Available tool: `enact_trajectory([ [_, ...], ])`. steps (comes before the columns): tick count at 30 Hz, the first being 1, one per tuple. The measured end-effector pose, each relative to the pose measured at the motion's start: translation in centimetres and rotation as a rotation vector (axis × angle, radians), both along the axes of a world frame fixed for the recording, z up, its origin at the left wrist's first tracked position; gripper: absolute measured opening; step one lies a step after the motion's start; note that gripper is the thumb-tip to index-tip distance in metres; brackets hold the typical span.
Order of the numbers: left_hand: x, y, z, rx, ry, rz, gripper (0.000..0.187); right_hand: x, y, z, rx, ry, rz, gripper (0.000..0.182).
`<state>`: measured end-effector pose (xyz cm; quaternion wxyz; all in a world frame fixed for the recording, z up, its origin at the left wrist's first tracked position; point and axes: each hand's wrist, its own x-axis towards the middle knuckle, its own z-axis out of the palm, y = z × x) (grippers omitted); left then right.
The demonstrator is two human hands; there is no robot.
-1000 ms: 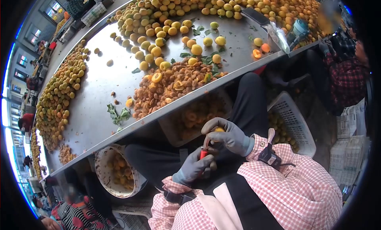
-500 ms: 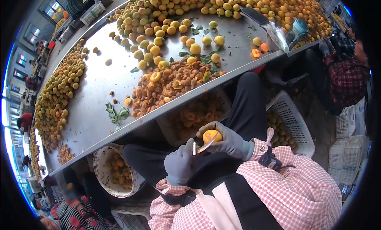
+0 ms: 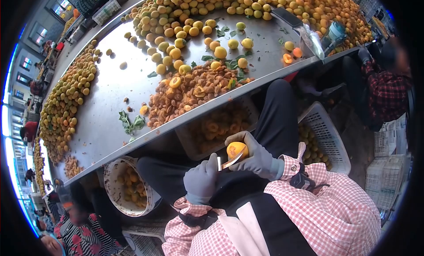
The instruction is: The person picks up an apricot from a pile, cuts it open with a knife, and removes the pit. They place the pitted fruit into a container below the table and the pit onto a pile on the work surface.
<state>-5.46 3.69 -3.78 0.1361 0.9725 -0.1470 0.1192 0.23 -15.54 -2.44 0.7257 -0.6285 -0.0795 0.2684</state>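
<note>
My left hand, in a grey glove, is closed round the handle of a small curved knife. The blade lies against a yellow-orange fruit. That fruit is gripped in my gloved right hand, with its cut side turned toward the knife. Both hands are over my lap, just short of the metal table's front edge. Below the edge sits a crate of fruit halves. On the table nearby lies a heap of brown pits with a few fruit pieces on it.
The metal table bears large piles of fruit, leaves, a phone and a plastic bag. A white bucket stands left of my legs, a white crate right. Co-workers sit at both sides, one in a red checked shirt.
The knife and fruit have shifted slightly right in the view, and the fruit is turned a little. At the lower left, the co-worker's head has moved.
</note>
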Motion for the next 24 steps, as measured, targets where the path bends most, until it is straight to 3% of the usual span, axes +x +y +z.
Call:
enact_trajectory([
  [6,0.5,-0.2,-0.6,0.075,-0.052,0.041,0.043,-0.3,0.0,0.5,0.168,0.264,-0.004,0.058],
  [10,0.9,-0.4,-1.2,0.063,-0.078,0.051,0.042,-0.2,-0.1,0.6,0.145,0.229,-0.02,0.057],
  [14,1.7,-0.2,-1.6,0.077,-0.1,0.061,0.041,-0.3,-0.3,1.0,0.219,0.355,-0.06,0.057],
  [16,2.6,1.4,-2.4,0.259,0.039,0.161,0.041,-0.3,-0.5,1.7,0.268,0.427,-0.076,0.058],
  [20,2.1,3.8,-3.3,0.015,-0.058,0.217,0.038,0.7,-0.9,3.0,0.248,0.306,-0.104,0.06],
  [22,2.2,3.1,-1.5,-0.291,-0.167,0.29,0.028,1.1,-1.2,2.1,0.289,0.287,-0.149,0.059],
  [24,2.3,1.5,0.2,-0.452,-0.114,0.321,0.024,1.4,-1.3,0.9,0.359,0.293,-0.1,0.059],
])
